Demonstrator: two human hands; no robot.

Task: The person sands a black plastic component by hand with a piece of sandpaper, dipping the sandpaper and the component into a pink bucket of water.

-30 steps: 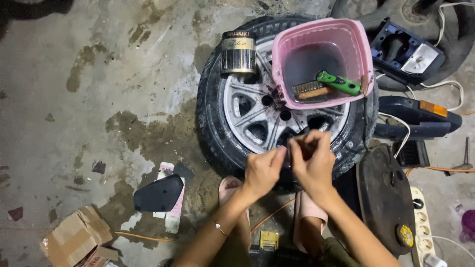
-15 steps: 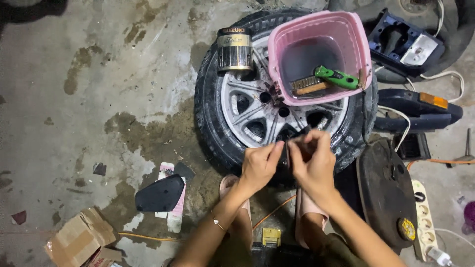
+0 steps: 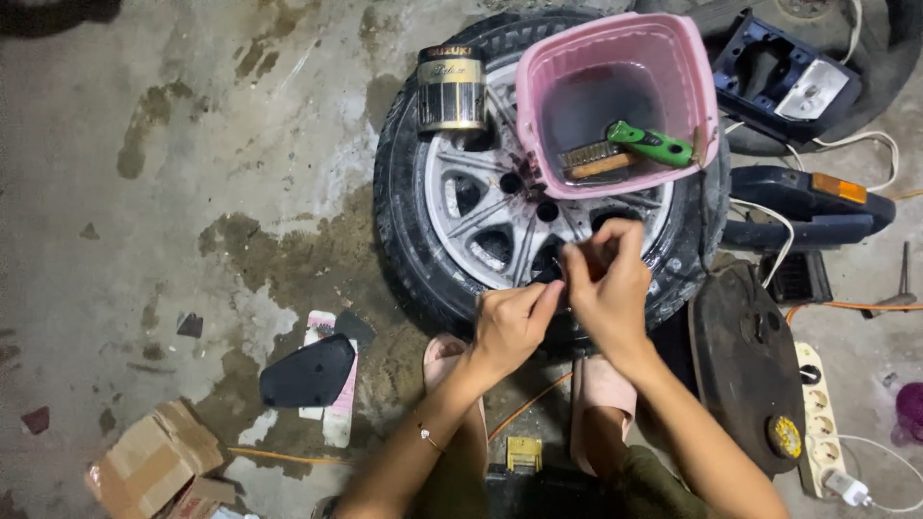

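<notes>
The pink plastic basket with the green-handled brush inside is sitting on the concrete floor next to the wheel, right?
Not quite. The head view shows the pink plastic basket holding the green-handled brush sitting on top of the car wheel, not on the concrete floor.

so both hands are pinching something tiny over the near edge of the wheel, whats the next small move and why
Probably bring the pinched bit down to the near sidewall. Both the left hand and right hand are closed together just above the tyre, over the near edge of the alloy rim. What they hold is too small to make out. The brush lies untouched in the pink basket.
</notes>
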